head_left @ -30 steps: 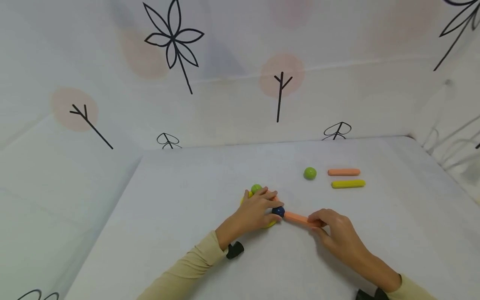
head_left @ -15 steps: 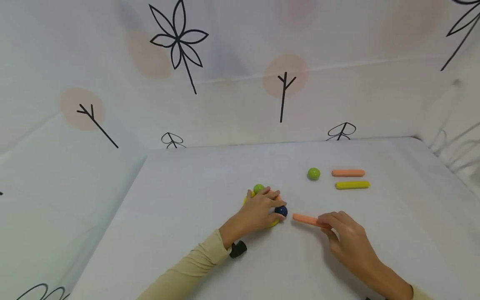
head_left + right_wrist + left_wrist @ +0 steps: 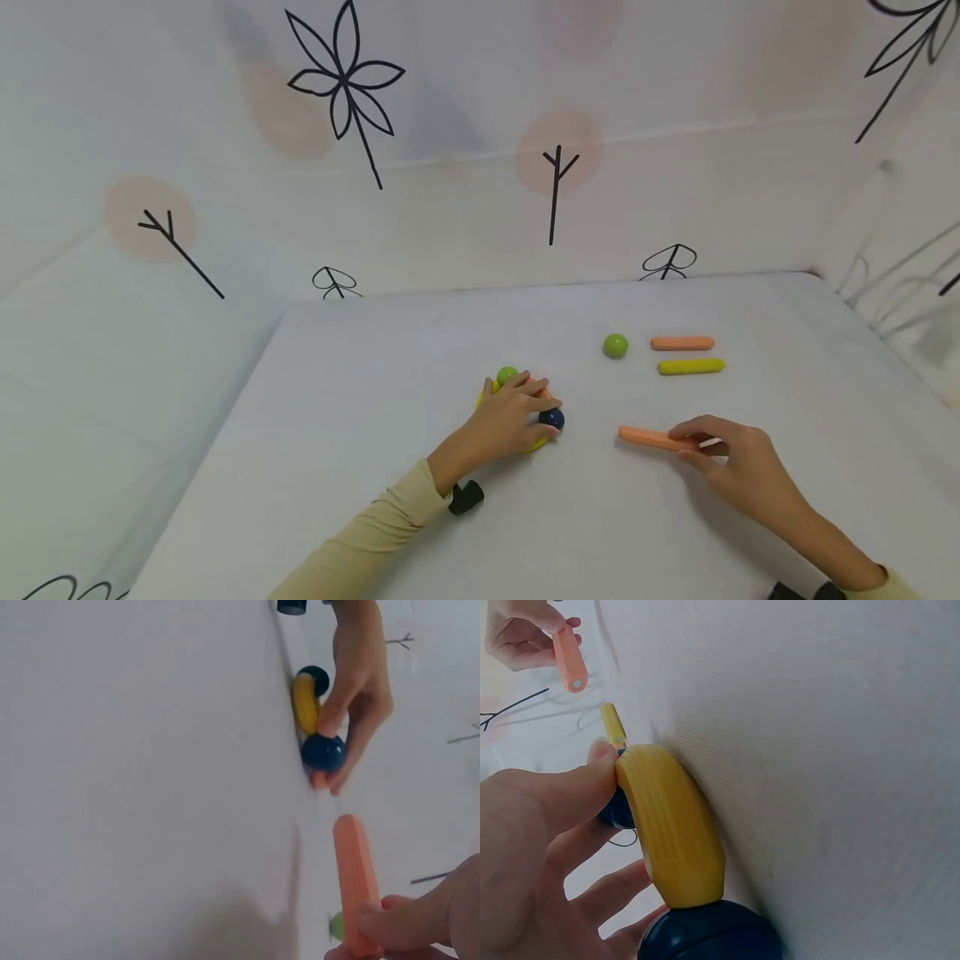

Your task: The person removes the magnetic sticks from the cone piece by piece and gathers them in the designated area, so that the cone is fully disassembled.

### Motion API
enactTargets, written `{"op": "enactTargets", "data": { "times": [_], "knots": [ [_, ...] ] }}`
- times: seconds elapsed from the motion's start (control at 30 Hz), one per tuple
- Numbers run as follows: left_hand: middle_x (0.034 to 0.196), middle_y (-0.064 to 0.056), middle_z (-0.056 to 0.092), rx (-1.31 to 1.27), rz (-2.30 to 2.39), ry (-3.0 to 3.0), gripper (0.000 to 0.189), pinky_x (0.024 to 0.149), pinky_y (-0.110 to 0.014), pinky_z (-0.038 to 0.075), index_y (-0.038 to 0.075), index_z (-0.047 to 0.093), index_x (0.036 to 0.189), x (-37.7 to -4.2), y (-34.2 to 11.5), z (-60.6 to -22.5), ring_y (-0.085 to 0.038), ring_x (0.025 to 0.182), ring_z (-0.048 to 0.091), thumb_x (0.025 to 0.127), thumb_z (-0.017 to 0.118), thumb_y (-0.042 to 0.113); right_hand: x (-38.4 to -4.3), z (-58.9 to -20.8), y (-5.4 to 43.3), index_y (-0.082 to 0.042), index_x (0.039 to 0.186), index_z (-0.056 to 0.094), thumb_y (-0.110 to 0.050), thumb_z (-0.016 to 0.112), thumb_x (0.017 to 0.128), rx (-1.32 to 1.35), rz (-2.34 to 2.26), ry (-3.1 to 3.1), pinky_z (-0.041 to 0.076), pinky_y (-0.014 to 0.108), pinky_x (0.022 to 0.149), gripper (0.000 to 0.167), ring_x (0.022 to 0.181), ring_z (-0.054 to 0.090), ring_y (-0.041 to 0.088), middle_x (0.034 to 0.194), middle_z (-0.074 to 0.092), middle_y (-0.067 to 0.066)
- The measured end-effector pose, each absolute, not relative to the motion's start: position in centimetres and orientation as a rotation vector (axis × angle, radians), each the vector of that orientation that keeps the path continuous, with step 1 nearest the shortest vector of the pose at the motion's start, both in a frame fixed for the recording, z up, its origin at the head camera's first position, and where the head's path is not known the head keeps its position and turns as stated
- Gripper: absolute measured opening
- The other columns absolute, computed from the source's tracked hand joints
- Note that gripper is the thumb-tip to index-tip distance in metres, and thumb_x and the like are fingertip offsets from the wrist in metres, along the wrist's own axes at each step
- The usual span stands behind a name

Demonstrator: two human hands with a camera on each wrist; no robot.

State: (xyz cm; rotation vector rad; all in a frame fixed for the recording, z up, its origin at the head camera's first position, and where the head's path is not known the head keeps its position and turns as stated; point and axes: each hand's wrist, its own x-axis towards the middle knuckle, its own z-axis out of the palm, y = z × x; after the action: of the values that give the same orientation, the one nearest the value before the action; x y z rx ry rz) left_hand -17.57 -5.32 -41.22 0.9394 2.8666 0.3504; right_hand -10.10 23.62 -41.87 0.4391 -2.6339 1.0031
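My left hand pinches a blue ball between thumb and fingers, low over the white table. That ball belongs to a joined piece, partly hidden beneath the hand. A yellow curved rod runs from it to a second dark blue ball, and a green ball shows at the far side. An orange rod peeks out under the fingers. Off to the right, my right hand grips a separate straight orange rod by one end. Its free end points toward the blue ball, a gap apart.
Toward the back right lie a loose green ball, an orange rod and a yellow rod. A white cloth wall with drawn plants stands behind the table.
The orange rod, earlier with its end at the blue ball, has moved away to the right in my right hand. My left hand keeps its hold on the ball.
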Motion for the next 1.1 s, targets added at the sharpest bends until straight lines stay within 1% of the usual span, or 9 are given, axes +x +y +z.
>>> {"op": "enactTargets", "data": {
  "times": [0.17,0.37,0.57,0.83,1.0,1.1],
  "knots": [
    [0.145,0.000,0.042,0.950,0.348,2.871,0.044,0.098,-0.071,0.021,0.029,0.061,0.128,-17.6,-5.4,-41.3,-0.026,0.138,0.028,0.089,0.060,0.048,-11.3,-41.8,25.6,-0.009,0.088,0.071,0.011,0.078,0.068,0.387,1.016,-2.710,0.051,0.018,0.059,0.029,0.076,0.058,-0.001,0.088,0.068,0.003],
    [0.145,0.000,0.042,0.947,0.343,2.877,0.044,0.098,-0.071,0.022,0.030,0.061,0.128,-17.7,-5.5,-41.4,-0.026,0.139,0.028,0.089,0.059,0.049,-12.7,-41.8,27.8,-0.006,0.090,0.072,0.009,0.077,0.069,0.394,1.013,-2.735,0.050,0.015,0.061,0.026,0.077,0.055,-0.004,0.089,0.069,0.007],
    [0.145,0.000,0.042,0.954,0.355,2.875,0.043,0.098,-0.071,0.021,0.029,0.061,0.128,-17.7,-5.5,-41.4,-0.026,0.139,0.028,0.089,0.059,0.048,-13.9,-42.0,29.4,-0.004,0.093,0.072,0.009,0.074,0.072,0.416,1.002,-2.766,0.050,0.013,0.063,0.025,0.079,0.053,-0.008,0.091,0.069,0.009],
    [0.145,0.000,0.043,0.970,0.339,2.890,0.044,0.098,-0.070,0.023,0.030,0.061,0.128,-17.7,-5.6,-42.0,-0.025,0.138,0.028,0.089,0.059,0.050,-15.4,-42.5,30.9,-0.002,0.091,0.072,0.012,0.073,0.070,0.430,0.981,-2.736,0.047,0.010,0.062,0.025,0.079,0.052,-0.010,0.089,0.069,0.010],
    [0.145,0.001,0.042,0.968,0.321,2.895,0.044,0.098,-0.070,0.023,0.031,0.061,0.128,-17.7,-5.6,-42.0,-0.025,0.138,0.028,0.089,0.058,0.051,-16.3,-42.9,31.8,-0.001,0.090,0.072,0.011,0.074,0.070,0.409,0.941,-2.739,0.046,0.009,0.061,0.023,0.079,0.048,-0.015,0.091,0.068,0.014],
    [0.145,0.001,0.042,0.960,0.314,2.896,0.044,0.098,-0.070,0.024,0.031,0.060,0.128,-17.8,-5.6,-42.0,-0.025,0.138,0.028,0.089,0.058,0.051,-16.7,-43.2,32.1,0.000,0.092,0.072,0.008,0.075,0.071,0.376,0.914,-2.763,0.047,0.011,0.061,0.022,0.081,0.042,-0.019,0.093,0.068,0.016]
  ]
}}
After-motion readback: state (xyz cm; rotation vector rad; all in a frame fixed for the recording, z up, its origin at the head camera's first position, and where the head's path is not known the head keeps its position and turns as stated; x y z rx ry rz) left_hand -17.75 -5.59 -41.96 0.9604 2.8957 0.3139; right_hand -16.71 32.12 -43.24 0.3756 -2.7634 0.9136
